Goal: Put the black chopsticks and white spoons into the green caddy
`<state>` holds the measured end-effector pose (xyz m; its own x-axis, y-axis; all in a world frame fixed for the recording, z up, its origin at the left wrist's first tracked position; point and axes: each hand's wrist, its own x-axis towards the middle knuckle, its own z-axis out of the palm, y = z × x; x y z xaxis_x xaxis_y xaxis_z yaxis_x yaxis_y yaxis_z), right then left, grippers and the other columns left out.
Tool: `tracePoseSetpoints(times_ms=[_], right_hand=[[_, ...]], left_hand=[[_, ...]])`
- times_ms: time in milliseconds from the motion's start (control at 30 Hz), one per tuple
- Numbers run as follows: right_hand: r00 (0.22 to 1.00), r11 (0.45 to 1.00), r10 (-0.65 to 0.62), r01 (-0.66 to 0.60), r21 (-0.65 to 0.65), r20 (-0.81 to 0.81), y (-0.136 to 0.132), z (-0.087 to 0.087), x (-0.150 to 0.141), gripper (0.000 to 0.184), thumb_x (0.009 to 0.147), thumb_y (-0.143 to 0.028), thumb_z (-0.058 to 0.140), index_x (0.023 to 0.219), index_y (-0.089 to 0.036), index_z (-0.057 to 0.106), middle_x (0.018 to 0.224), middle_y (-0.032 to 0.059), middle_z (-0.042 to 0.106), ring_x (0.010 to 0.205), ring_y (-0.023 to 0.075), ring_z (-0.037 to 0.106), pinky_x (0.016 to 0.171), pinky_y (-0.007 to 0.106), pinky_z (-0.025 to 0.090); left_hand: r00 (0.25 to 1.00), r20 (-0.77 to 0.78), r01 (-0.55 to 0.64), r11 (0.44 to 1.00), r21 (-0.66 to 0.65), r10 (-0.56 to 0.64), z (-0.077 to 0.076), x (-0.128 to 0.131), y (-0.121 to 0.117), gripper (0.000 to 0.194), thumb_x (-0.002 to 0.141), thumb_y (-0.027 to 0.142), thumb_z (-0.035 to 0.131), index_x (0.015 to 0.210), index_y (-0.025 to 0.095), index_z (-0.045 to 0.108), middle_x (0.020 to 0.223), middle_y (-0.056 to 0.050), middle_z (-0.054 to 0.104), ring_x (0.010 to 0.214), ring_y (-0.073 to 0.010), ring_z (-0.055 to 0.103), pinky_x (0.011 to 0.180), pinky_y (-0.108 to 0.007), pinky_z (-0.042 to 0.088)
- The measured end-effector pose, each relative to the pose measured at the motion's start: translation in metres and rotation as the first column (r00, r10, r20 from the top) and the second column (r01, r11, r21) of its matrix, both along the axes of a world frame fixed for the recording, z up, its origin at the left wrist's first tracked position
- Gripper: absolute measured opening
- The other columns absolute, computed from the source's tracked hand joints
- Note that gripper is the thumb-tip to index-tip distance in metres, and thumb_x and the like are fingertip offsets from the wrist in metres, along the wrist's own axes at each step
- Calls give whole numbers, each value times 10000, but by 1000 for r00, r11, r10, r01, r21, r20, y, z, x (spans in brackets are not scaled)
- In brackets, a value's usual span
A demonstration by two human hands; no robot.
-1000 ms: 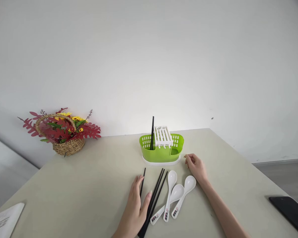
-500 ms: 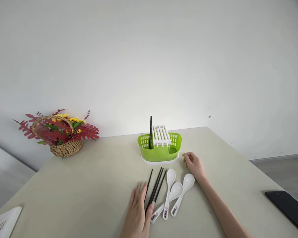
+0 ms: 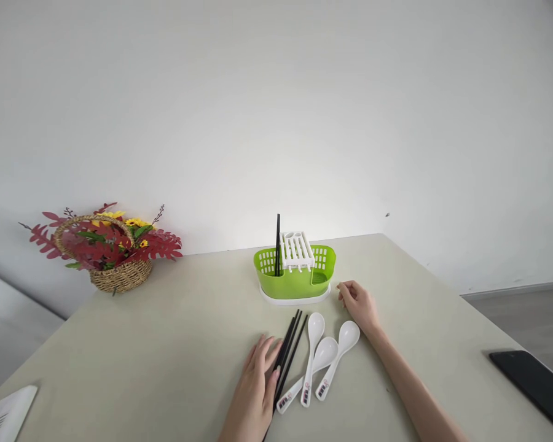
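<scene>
While your left hand (image 3: 257, 387) lies low over the worktop (image 3: 179, 362), its fingers loosely spread and its thumb set apart from them, it borders a bundle of slim, straight black chopsticks (image 3: 284, 356), the thumb against their near part; whether the fingers bear on them you cannot tell from this view. The chopsticks lie on the worktop, tips toward the rack, one slightly apart on the right. Beside them, for your count: three glossy white spoons (image 3: 311, 356) with dark printed marks on the handle ends, bowls pointing away from you, the leftmost one's handle crossing that of the middle one. Your right hand (image 3: 359, 307), narrow, fingers curled loosely inward, rests beyond the spoons and just beside an oval, bright green plastic basket (image 3: 299, 286) with a lattice wall, standing on a white base tray (image 3: 295, 301). Across its middle sits a white slatted rack (image 3: 297, 252) with small front hooks; in its left section stand upright black chopsticks (image 3: 277, 242). Farther out: a woven wicker basket (image 3: 122, 275) of red leaves and yellow flowers at your left, a flat black phone (image 3: 532, 383) at your right.
</scene>
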<state>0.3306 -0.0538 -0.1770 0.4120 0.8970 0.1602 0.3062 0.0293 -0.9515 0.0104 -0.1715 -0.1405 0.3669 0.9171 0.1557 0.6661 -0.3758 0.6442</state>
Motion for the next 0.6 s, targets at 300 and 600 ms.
tracePoseSetpoints(times_ms=[300,600], right_hand=[[1000,1000,3,-3,7,-15,0,0,0,426,867,-621,567,850,-209,673,668,33,700,556,187,595,590,309,459],[1000,1000,0,0,4,2,0,0,0,364,880,-561,571,844,-213,670,667,24,700,567,187,604,617,314,466]], left_hand=[[993,-105,-31,992,124,44,5,-11,6,429,1021,335,459,1450,334,477,1549,-72,525,1504,-299,398,1175,-559,445],[912,-356,-159,976,148,202,37,-7,22,136,944,284,553,1023,211,637,1058,-104,679,1010,-294,668,892,-481,548]])
